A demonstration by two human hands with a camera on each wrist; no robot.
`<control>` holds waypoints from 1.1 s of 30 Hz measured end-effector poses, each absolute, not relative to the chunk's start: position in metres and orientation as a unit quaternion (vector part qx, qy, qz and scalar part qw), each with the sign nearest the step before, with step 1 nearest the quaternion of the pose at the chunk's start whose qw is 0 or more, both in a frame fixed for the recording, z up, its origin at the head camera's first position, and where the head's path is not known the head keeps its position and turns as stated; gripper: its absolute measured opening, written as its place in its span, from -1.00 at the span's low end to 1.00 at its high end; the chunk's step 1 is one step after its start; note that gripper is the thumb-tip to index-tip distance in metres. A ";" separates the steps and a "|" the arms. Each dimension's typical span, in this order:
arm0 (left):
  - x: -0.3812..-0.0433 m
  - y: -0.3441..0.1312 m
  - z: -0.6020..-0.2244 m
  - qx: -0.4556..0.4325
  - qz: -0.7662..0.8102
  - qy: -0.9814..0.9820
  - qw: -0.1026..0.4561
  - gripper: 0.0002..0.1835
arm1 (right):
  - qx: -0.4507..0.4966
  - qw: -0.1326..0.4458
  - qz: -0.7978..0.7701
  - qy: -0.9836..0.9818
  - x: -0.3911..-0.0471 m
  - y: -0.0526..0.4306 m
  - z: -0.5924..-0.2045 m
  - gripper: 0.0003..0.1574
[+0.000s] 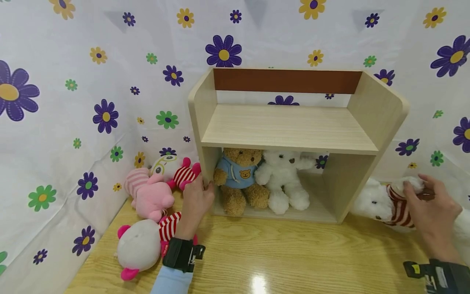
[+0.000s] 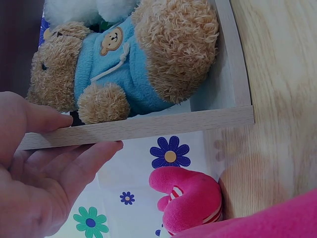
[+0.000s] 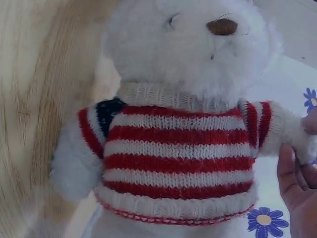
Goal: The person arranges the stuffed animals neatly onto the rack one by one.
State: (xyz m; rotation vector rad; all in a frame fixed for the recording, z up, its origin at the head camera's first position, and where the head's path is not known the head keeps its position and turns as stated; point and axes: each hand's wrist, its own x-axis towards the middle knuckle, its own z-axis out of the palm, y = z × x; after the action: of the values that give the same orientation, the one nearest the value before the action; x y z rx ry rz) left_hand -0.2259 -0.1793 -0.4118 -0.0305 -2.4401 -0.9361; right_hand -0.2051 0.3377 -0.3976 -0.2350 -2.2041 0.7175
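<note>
My left hand (image 1: 194,204) grips the front edge of the left side panel of a small wooden shelf (image 1: 290,126). In the left wrist view the thumb lies inside the panel and the fingers lie outside it. A brown teddy bear (image 1: 240,177) in a blue hoodie sits in the lower compartment near that thumb, beside a plain white teddy bear (image 1: 285,179). To the right of the shelf, my right hand (image 1: 435,216) pinches one arm of a white teddy bear (image 3: 181,158) in a red-and-white striped sweater. That bear lies tilted sideways in the head view.
Left of the shelf, several plush toys lie piled, among them a pink one (image 1: 154,198) and a grey-white one with pink ears (image 1: 139,249). The upper shelf board (image 1: 286,124) holds no toys. A flower-patterned cloth (image 1: 257,53) hangs behind the wooden table (image 1: 286,253).
</note>
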 end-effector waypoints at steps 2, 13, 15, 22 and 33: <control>-0.226 -0.180 -0.412 -0.011 -0.346 -0.902 0.260 -0.84 | -0.125 0.361 0.307 -0.872 -0.208 0.338 -0.400 -0.39; -0.224 -0.181 -0.411 -0.009 -0.347 -0.902 0.258 -0.83 | 0.037 0.134 0.216 -0.966 -0.235 0.378 -0.445 -0.41; -0.225 -0.181 -0.412 -0.010 -0.349 -0.902 0.254 -0.82 | 0.047 0.137 0.208 -0.968 -0.236 0.380 -0.452 -0.43; -0.227 -0.183 -0.415 -0.006 -0.350 -0.901 0.256 -0.77 | 0.030 0.150 0.171 -0.973 -0.238 0.375 -0.444 -0.32; -0.225 -0.181 -0.415 -0.011 -0.342 -0.903 0.258 -0.79 | 0.070 0.143 0.086 -0.983 -0.256 0.376 -0.438 -0.20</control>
State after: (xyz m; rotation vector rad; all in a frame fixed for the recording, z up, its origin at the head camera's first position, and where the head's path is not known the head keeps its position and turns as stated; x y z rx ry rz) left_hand -0.2255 -0.1809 -0.4147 -0.0295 -2.4499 -0.9284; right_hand -0.2563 0.3765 -0.4383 0.2010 -2.8366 0.2482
